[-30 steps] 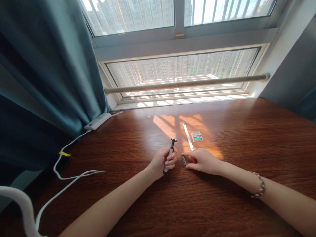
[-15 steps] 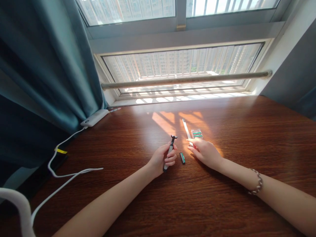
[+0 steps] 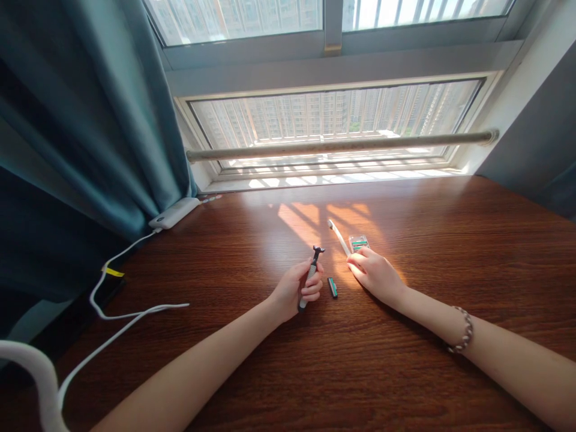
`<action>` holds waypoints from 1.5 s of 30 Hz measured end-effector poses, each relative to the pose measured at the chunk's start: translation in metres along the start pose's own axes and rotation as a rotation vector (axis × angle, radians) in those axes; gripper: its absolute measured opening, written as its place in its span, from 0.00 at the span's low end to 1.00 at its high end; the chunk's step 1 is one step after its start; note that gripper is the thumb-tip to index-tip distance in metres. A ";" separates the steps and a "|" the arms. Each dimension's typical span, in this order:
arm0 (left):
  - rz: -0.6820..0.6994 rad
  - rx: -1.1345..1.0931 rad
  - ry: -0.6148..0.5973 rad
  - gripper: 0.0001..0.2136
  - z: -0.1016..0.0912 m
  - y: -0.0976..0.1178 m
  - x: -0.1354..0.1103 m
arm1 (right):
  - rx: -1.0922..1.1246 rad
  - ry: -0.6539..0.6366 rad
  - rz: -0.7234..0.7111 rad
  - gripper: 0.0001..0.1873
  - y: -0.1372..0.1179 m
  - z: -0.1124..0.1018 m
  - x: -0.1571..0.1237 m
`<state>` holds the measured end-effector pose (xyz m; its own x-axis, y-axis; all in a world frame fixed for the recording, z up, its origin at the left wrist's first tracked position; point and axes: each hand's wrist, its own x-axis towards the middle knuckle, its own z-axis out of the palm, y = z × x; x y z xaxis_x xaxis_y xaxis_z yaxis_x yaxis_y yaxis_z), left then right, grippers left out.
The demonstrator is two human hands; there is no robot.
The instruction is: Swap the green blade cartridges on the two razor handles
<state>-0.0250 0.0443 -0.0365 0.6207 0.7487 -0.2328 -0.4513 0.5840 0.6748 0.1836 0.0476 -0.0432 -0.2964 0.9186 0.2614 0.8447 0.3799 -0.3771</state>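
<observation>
The white stick (image 3: 339, 237) has swung its far end leftward. At middle left lies a cabled white device (image 3: 175, 213); at centre, the left hand (image 3: 294, 289) wraps a razor handle (image 3: 311, 273), near a green-black cartridge (image 3: 332, 287), and the right hand (image 3: 377, 276) pinches the stick, partly hiding a clear case (image 3: 359, 237) with green-striped pieces (image 3: 359, 243) inside.

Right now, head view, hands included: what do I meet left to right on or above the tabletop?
White device → left hand holding the razor handle → loose green-and-black cartridge → right hand → braided bracelet.
</observation>
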 end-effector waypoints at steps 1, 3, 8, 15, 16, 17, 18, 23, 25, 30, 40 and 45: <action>0.001 0.007 0.002 0.10 0.000 0.000 0.000 | 0.042 0.017 0.005 0.09 0.001 0.001 0.001; 0.000 0.021 0.004 0.10 0.000 0.000 0.000 | 0.135 0.049 0.010 0.11 0.002 0.003 0.003; 0.028 0.064 0.013 0.11 0.003 -0.001 -0.001 | 0.258 0.094 0.043 0.16 0.003 -0.001 0.006; 0.309 0.387 0.106 0.13 0.006 0.002 -0.004 | 1.173 0.028 0.326 0.21 -0.015 -0.038 0.008; 0.367 0.455 0.123 0.13 0.005 0.002 -0.005 | 1.223 0.046 0.331 0.19 -0.017 -0.043 0.007; 0.421 0.522 0.138 0.13 0.005 0.003 -0.005 | 1.241 0.067 0.334 0.17 -0.017 -0.046 0.004; 0.466 0.580 0.149 0.13 0.004 0.002 -0.005 | 1.234 0.089 0.339 0.15 -0.017 -0.048 0.001; 0.558 0.743 0.176 0.11 0.005 -0.003 -0.008 | 0.914 0.054 0.257 0.21 0.002 -0.036 -0.019; 0.561 0.816 0.192 0.11 0.007 -0.005 -0.010 | 0.743 0.091 0.169 0.23 0.012 -0.029 -0.026; 0.628 1.022 0.266 0.11 0.009 -0.006 -0.014 | 0.336 0.179 -0.008 0.12 0.029 -0.023 -0.033; 0.610 1.074 0.278 0.11 0.012 -0.005 -0.017 | -0.029 0.284 -0.219 0.21 0.038 -0.027 -0.038; 0.632 1.122 0.231 0.11 0.012 -0.006 -0.021 | -0.128 0.294 -0.074 0.21 0.036 -0.027 -0.037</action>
<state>-0.0273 0.0213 -0.0275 0.3251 0.8972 0.2988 0.2242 -0.3800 0.8974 0.2367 0.0245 -0.0428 -0.2336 0.8108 0.5366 0.8804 0.4106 -0.2372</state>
